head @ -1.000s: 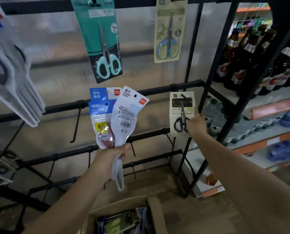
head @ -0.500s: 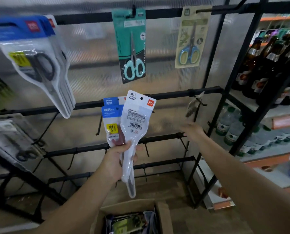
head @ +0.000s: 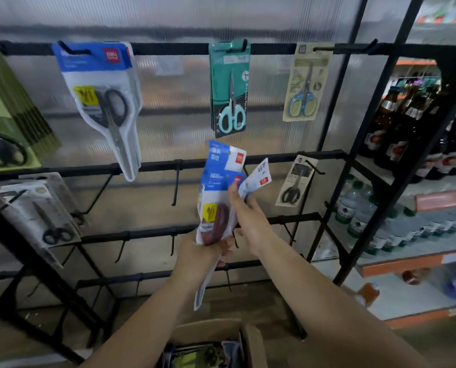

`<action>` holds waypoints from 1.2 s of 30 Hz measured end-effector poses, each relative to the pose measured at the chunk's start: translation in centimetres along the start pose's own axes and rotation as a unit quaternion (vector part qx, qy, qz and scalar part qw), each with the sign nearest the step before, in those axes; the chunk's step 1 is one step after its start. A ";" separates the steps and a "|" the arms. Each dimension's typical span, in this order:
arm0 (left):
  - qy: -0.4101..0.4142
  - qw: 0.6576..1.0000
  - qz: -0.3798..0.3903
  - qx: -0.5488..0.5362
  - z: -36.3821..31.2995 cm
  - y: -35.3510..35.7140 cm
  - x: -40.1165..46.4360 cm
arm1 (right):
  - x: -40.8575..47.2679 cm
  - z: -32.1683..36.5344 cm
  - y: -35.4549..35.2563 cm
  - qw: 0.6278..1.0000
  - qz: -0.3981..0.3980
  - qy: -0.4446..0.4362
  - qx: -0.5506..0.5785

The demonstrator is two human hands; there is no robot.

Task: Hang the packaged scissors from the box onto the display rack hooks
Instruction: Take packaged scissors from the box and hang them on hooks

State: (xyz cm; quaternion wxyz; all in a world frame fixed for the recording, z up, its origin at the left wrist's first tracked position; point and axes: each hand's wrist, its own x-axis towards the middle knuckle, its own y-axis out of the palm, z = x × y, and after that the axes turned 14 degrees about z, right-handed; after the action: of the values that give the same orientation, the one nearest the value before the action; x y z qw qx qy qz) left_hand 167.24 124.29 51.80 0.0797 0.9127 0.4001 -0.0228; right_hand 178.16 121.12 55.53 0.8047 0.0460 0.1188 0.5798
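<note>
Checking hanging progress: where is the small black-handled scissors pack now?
The small black-handled scissors pack hangs from a hook on the middle bar, right of both hands, below the blue-handled pack.

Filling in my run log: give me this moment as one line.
left hand: holds blue scissor packs | right hand: pinching white pack | rack hook: bare | box: below
</note>
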 end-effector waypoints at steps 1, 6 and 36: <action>0.009 1.000 0.002 0.003 0.0 -0.3 -0.3 | 0.1 0.4 0.5 1.000 -0.011 0.009 0.003; 0.050 0.999 0.019 0.002 -0.6 -2.7 -2.1 | 1.3 1.7 2.2 0.997 -0.044 0.047 0.033; 0.148 0.986 -0.064 -0.045 -10.1 -20.3 -6.8 | 7.3 11.9 19.7 0.983 0.023 -0.174 0.047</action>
State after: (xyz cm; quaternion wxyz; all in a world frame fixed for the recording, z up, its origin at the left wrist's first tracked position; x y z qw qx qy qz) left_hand 147.55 134.53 59.86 0.0585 0.8742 0.4654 0.1254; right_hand 165.13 135.08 70.22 0.7964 0.1864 0.0033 0.5752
